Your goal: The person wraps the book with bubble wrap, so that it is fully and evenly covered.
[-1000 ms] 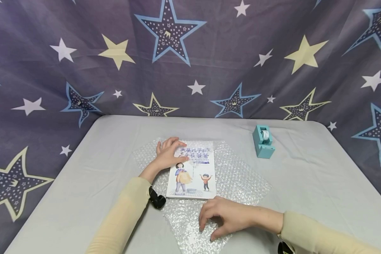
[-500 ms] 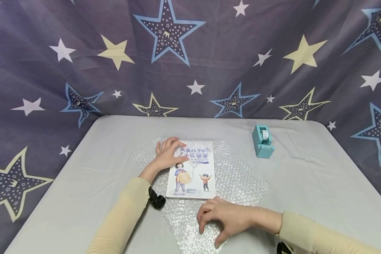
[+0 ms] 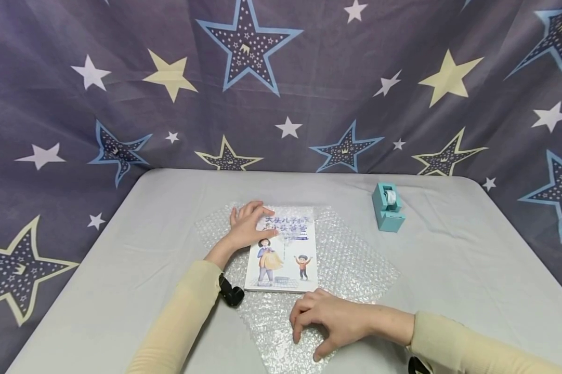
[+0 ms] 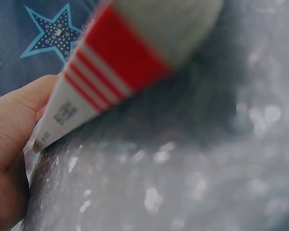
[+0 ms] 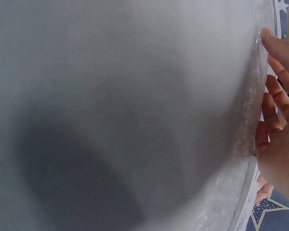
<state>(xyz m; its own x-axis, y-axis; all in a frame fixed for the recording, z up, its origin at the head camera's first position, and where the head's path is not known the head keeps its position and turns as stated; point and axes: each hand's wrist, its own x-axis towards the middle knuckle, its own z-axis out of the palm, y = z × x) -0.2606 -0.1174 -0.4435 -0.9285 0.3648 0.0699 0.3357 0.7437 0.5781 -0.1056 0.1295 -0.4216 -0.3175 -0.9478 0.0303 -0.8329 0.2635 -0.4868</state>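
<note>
A white picture book (image 3: 285, 267) with two drawn figures and purple Chinese lettering lies face up on a sheet of clear bubble wrap (image 3: 355, 259). My left hand (image 3: 248, 227) rests at the book's upper left, thumb and forefinger spread over the cover. In the left wrist view, the book's red and white striped spine (image 4: 111, 67) stands close beside that hand. Below the book, my right hand (image 3: 327, 318) touches the near corner of the wrap, thumb and fingers apart and loosely bent. The right wrist view shows those fingertips against the wrap's surface (image 5: 253, 96).
A teal tape dispenser (image 3: 389, 208) with a roll of clear tape stands at the back right of the grey-covered table (image 3: 135, 270). A dark star-patterned curtain (image 3: 309, 62) hangs behind and along both sides. Black straps with cameras sit at the wrists.
The right hand has shifted very slightly left, its thumb a little farther from the fingers than one second ago. The left hand and the book stay where they were.
</note>
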